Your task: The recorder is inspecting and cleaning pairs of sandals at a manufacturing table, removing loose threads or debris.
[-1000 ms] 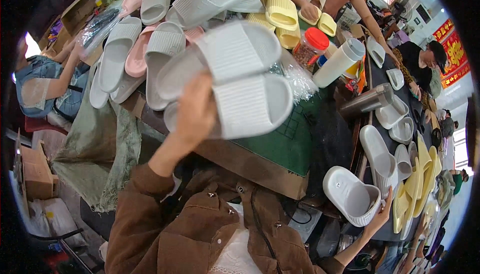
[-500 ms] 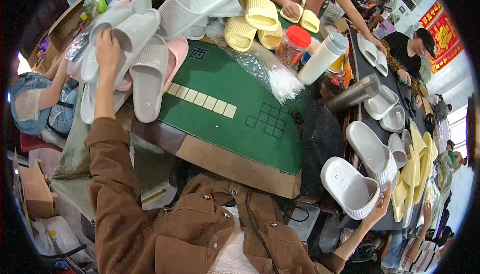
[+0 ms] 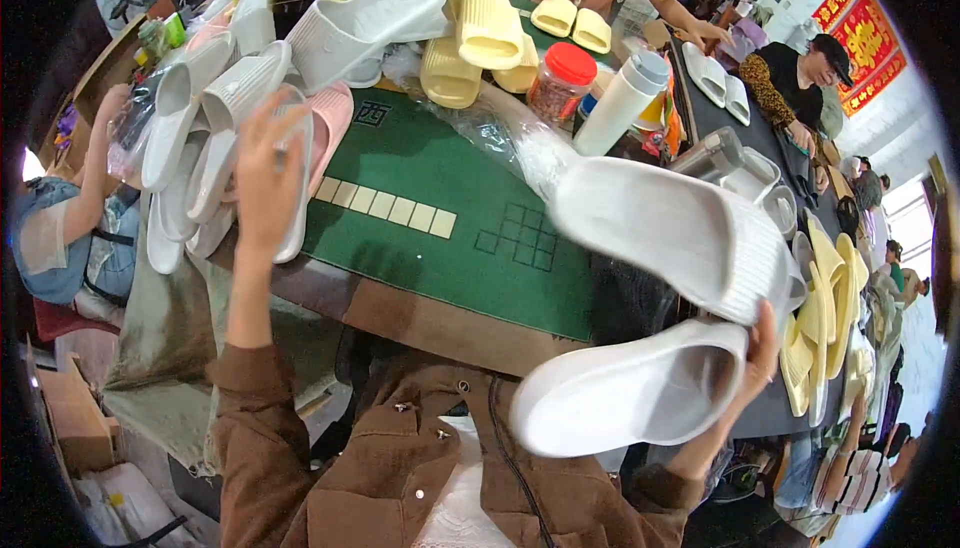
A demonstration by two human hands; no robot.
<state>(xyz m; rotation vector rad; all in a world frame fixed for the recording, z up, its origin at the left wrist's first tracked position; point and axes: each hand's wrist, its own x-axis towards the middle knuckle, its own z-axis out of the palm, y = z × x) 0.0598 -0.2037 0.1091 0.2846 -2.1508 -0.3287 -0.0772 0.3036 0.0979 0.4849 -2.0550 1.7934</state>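
On the right, my right hand (image 3: 762,360) grips a pair of white slide slippers at their ribbed straps. The upper slipper (image 3: 668,220) points left over the edge of the green mat; the lower slipper (image 3: 610,393) hangs in front of my jacket. My left hand (image 3: 268,173), a little blurred, is raised with fingers apart and nothing visible in it. Right behind it lies a heap of grey slippers (image 3: 238,83), with a pink slipper (image 3: 330,123) partly hidden among them.
The green mat (image 3: 420,188) covers the table before me. Yellow slippers (image 3: 490,28), a red-lidded jar (image 3: 562,83) and a white bottle (image 3: 622,103) stand at its far side. More yellow slippers (image 3: 825,298) lie on the dark table at right. Other people work around.
My right hand has brought the white slippers leftward and closer, off the right-hand table. My left hand has let go of a grey slipper in the heap and moved right.
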